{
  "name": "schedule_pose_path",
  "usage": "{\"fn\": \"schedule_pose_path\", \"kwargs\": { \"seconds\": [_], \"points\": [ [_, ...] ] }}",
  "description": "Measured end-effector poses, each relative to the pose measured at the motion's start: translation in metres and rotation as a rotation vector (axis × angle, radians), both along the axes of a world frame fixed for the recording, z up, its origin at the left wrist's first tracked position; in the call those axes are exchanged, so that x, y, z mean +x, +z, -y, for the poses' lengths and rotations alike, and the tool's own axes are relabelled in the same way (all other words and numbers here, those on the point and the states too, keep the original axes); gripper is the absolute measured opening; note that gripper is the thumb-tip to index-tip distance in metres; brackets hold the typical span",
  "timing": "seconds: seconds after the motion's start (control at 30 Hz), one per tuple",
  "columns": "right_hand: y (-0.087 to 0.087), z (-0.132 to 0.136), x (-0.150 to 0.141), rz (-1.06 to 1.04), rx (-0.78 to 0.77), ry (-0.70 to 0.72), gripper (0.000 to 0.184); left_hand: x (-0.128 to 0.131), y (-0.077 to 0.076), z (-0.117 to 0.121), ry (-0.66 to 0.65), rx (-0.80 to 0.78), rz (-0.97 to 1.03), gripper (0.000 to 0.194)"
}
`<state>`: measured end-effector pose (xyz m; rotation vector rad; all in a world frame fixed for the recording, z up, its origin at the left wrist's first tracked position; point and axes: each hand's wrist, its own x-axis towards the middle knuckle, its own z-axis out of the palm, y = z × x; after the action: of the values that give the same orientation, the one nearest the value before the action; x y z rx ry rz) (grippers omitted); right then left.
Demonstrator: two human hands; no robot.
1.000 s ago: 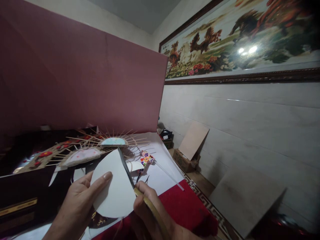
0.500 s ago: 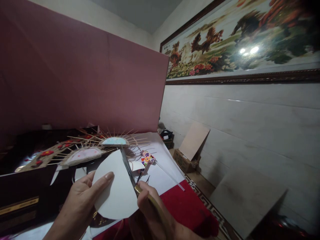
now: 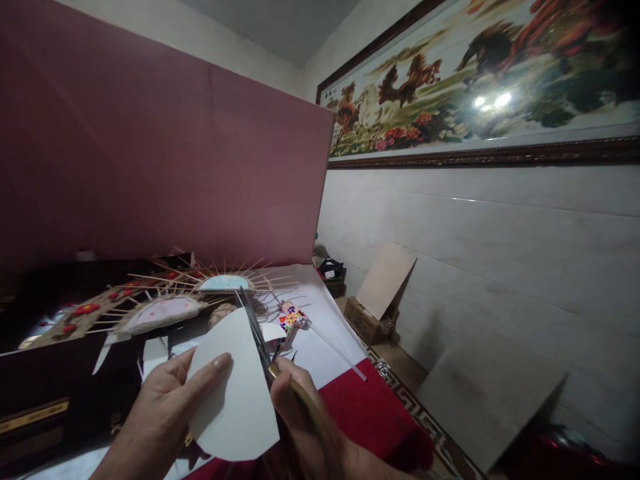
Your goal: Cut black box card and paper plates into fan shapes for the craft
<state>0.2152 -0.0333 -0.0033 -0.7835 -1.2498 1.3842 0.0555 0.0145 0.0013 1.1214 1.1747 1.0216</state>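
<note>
My left hand (image 3: 173, 400) pinches a piece of white card (image 3: 235, 393), thumb on top and fingers behind it. The card has a rounded outline on its left and a straighter edge on its right. In my right hand (image 3: 305, 413) is a pair of scissors (image 3: 256, 327) with brass-coloured handles, its dark blades lying along the card's right edge. Beyond the card sit two half-round pieces with sticks fanning out, one pale blue (image 3: 224, 283) and one pink-spotted (image 3: 163, 313). A ball of twine (image 3: 223, 313) shows just behind the card's top.
A colourful patterned figure (image 3: 291, 318) on a clear stick (image 3: 337, 350) lies on white paper, with red cloth (image 3: 370, 413) nearer me. A black box (image 3: 45, 393) is at left. Pink board (image 3: 165, 153) stands behind; a cardboard box (image 3: 365, 320) sits on the floor.
The card has turned and tilted in my left hand, and its right edge now looks straighter. The scissors have stayed at that edge. My view has shifted slightly to the right.
</note>
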Motion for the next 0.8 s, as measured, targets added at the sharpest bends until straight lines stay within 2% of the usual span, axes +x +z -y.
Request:
{"fn": "schedule_pose_path", "kwargs": {
  "seconds": [0.1,0.2,0.37,0.43,0.53,0.63,0.7,0.8],
  "points": [
    [-0.003,-0.001,-0.001,-0.067,-0.013,0.000,0.071,-0.003,-0.003,-0.001,-0.008,0.008,-0.016,0.051],
    [-0.010,-0.004,0.000,-0.029,-0.048,-0.023,0.066,-0.005,-0.003,-0.001,0.010,0.000,0.007,0.051],
    [-0.011,-0.017,0.021,0.037,-0.085,-0.172,0.069,-0.004,0.000,-0.002,0.062,-0.051,0.101,0.049],
    [-0.006,-0.019,0.038,0.215,-0.049,-0.223,0.061,-0.003,0.004,-0.003,0.130,-0.039,0.132,0.049],
    [0.001,-0.017,0.065,0.607,0.047,-0.336,0.046,-0.002,0.013,-0.005,0.241,0.010,0.188,0.050],
    [0.004,-0.021,0.090,0.959,0.085,-0.453,0.054,-0.004,0.022,-0.007,0.347,0.026,0.229,0.049],
    [0.006,-0.032,0.104,1.130,0.067,-0.497,0.053,-0.005,0.027,-0.009,0.389,0.045,0.261,0.044],
    [0.014,-0.061,0.126,1.420,0.103,-0.554,0.035,-0.005,0.035,-0.008,0.415,0.095,0.275,0.033]
  ]
}}
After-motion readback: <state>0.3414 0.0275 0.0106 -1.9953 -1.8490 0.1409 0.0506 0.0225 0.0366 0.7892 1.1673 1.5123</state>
